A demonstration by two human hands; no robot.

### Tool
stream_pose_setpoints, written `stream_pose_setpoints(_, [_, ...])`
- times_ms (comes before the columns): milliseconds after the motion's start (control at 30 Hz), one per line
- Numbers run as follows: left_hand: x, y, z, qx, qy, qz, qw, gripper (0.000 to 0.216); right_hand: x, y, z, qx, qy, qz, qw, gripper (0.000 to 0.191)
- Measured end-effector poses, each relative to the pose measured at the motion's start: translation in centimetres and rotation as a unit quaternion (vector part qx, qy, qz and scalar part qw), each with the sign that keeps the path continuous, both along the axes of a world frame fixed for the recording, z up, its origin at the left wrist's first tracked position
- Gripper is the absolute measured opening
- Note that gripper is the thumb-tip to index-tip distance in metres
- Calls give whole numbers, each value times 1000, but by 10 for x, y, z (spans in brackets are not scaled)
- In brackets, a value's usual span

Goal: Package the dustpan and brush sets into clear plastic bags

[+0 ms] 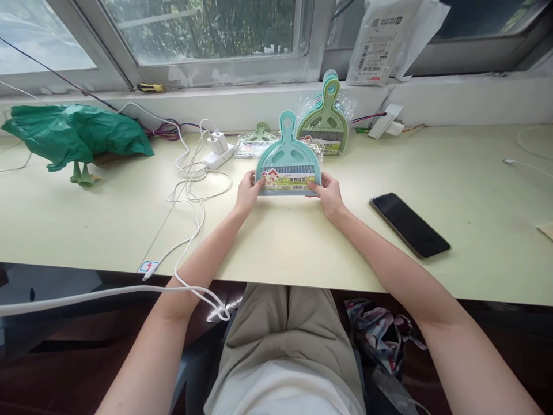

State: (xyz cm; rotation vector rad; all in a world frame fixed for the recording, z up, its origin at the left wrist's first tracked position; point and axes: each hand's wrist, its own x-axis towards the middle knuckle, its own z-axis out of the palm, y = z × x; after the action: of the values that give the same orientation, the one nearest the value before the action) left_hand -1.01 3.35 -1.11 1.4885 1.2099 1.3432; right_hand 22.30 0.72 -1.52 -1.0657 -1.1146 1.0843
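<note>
A light-blue dustpan [288, 151] with a brush, in clear wrapping with a printed label, is held upright between both hands near the back of the table. My left hand [249, 191] grips its lower left edge, thumb on the front. On the lower right edge, my right hand [329, 194] is closed the same way. Just behind it on the right stands a stack of wrapped dustpans [326, 118], the front one green. Another wrapped green dustpan [260, 135] lies behind on the left, partly hidden.
White cables [190, 190] run from a power strip [219, 154] over the table's front edge. A black phone [410, 225] lies right of my right arm. A green plastic bag [78, 132] sits far left. A box cutter [150, 87] rests on the sill.
</note>
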Motion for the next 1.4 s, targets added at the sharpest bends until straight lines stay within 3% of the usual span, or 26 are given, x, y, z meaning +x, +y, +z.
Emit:
stream_pose_setpoints(233, [-3,6,-4,3,72,-10,997,21,1,2,-2,2,-12,4,1000,48])
stream_pose_setpoints(333, [0,2,-1,-2,59,7,998,17,3,3,-1,5,-17,14,1000,49])
stream_pose_setpoints(533, [5,-3,3,-55,-10,-25,998,18,6,3,3,-1,-19,49,999,49])
stream_pose_setpoints(733, [2,-2,3,-63,-19,-27,997,16,10,3,4,-13,-9,76,997,38])
stream_pose_setpoints(1033, [2,-1,3,-63,8,-14,998,12,9,9,-2,3,-40,72,997,40])
stream_pose_setpoints(1400, [1,-7,11,-73,-3,-53,996,28,9,10,-6,19,-43,69,996,40])
